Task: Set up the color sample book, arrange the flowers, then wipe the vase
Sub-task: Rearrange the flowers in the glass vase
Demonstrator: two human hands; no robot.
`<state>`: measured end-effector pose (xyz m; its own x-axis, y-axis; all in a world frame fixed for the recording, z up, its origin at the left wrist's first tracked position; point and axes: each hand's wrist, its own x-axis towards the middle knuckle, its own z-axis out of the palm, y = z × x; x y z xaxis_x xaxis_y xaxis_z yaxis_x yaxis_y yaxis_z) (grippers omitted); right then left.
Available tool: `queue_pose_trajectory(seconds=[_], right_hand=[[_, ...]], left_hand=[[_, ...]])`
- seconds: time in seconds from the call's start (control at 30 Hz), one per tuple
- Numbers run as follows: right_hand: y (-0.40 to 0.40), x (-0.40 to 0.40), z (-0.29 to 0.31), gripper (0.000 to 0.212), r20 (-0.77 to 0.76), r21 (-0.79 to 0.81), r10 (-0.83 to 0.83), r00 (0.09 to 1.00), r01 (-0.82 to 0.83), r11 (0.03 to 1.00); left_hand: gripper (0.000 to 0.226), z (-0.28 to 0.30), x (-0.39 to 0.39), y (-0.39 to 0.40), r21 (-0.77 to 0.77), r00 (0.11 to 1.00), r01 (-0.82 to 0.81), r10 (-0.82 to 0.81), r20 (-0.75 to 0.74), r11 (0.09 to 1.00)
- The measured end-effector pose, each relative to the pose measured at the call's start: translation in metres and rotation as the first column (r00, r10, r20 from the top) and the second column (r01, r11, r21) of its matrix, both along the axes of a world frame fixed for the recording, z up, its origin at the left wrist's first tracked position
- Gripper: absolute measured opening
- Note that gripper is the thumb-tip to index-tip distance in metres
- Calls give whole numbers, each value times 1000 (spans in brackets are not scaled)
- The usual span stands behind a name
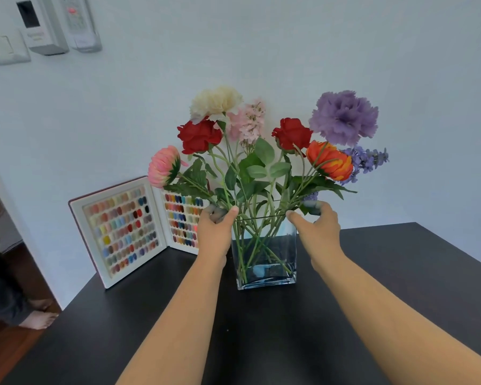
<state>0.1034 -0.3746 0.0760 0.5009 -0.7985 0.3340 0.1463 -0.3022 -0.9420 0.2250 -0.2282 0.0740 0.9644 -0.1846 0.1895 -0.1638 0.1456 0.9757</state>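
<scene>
Flanking vase (264, 254), both hands (264, 215)

Flowers held in a glass vase, hands at both sides of its rim

A square glass vase (264, 262) is set on a dark table (400, 287), filled with flowers (261, 151) in red, cream, pink, purple and orange. The upper left corner of the vase is gripped by the left hand (215, 232), thumb at the front rim and fingers curled behind the glass; the upper right corner is held the same way by the right hand (317, 226). A color sample book (122, 232) is stood open against the white wall (261, 51), just behind and left of the vase. A bare foot (39, 319) is seen on the wooden floor at far left.
</scene>
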Motion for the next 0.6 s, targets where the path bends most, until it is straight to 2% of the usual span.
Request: queue_pose_trajectory(seconds=[0.3, 0.5, 0.6], right_hand=[[4, -5, -4, 32, -70, -149, -20, 997, 10, 989], [4, -6, -10, 35, -91, -132, 0, 996, -13, 991], [4, -9, -13, 35, -98, -111, 8, 995, -19, 994]], left_hand=[[26, -7, -3, -3, -89, 991, -126, 130, 38, 988], [13, -16, -15, 4, -137, 980, -176, 187, 72, 975], [21, -20, -33, 3, -143, 973, -198, 212, 89, 970]])
